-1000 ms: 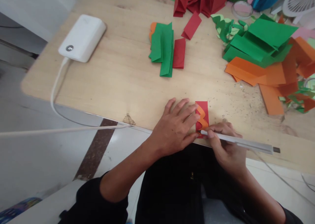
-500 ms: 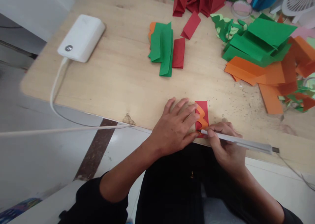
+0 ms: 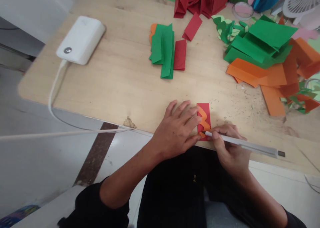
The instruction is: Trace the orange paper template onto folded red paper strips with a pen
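A red paper rectangle (image 3: 206,108) lies near the table's front edge, with a wavy-edged orange paper cutout (image 3: 205,125) on top of it. My left hand (image 3: 176,129) is spread flat, its fingertips pressing on the left side of both papers. Between the thumb and fingers of my right hand (image 3: 228,144) is a white pen (image 3: 246,145), tilted low to the right. Its tip meets the lower part of the cutout's edge. The fingers of my left hand cover the cutout's left part.
Folded green paper (image 3: 163,49) and a red piece (image 3: 180,54) lie beyond my hands. Green sheets (image 3: 270,37), orange sheets (image 3: 267,77) and scraps are heaped at right. Red folded papers (image 3: 202,1) stand at the back. A white power bank (image 3: 81,39) with a cable sits at left.
The view has shifted slightly, so the table things appear a little further left. The pen tip has moved very slightly along the cutout; both hands keep their hold.
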`<state>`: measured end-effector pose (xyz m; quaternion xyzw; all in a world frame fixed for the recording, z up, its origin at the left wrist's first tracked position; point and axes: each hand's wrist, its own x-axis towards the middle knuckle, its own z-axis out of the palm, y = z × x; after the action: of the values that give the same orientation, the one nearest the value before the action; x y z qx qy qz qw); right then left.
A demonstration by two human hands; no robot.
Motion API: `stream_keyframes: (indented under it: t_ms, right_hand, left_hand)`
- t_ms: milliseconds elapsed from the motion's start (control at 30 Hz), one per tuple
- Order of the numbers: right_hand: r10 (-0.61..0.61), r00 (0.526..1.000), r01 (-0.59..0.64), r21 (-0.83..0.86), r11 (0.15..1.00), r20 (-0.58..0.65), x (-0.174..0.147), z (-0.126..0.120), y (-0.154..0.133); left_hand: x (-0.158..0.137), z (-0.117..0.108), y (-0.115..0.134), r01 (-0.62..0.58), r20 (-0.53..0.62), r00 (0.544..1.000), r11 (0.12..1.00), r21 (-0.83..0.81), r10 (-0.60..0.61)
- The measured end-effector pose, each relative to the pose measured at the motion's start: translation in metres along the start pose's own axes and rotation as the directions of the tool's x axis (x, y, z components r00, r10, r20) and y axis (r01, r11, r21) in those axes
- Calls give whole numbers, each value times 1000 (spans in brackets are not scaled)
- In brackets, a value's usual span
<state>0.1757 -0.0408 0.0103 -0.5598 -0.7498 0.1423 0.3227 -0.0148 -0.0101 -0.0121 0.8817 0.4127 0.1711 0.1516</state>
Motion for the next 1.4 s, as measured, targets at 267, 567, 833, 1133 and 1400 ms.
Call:
stream_keyframes:
  t_ms: [267, 567, 833, 1133, 1400]
  right_hand:
    - [20, 999, -21, -10, 1000, -34, -2, 0, 2]
    - [43, 996, -45, -28, 999, -73, -5, 2, 5]
    - [50, 995, -52, -28, 998, -84, -6, 3, 6]
    - [87, 994, -84, 54, 995, -64, -6, 1, 3]
    - [231, 970, -204, 259, 944, -81, -14, 3, 10]
  left_hand:
    - [0, 1, 2, 0, 0, 1000, 1000, -17, 0]
    - [0, 0, 1, 3, -2, 1000, 1000, -31, -3]
    - [0, 1, 1, 0, -5, 1000, 1000, -22, 0]
    - [0, 0, 2, 9, 13, 1000, 1000, -22, -9]
    - [-1, 0, 3, 17, -7, 1000, 998, -56, -18]
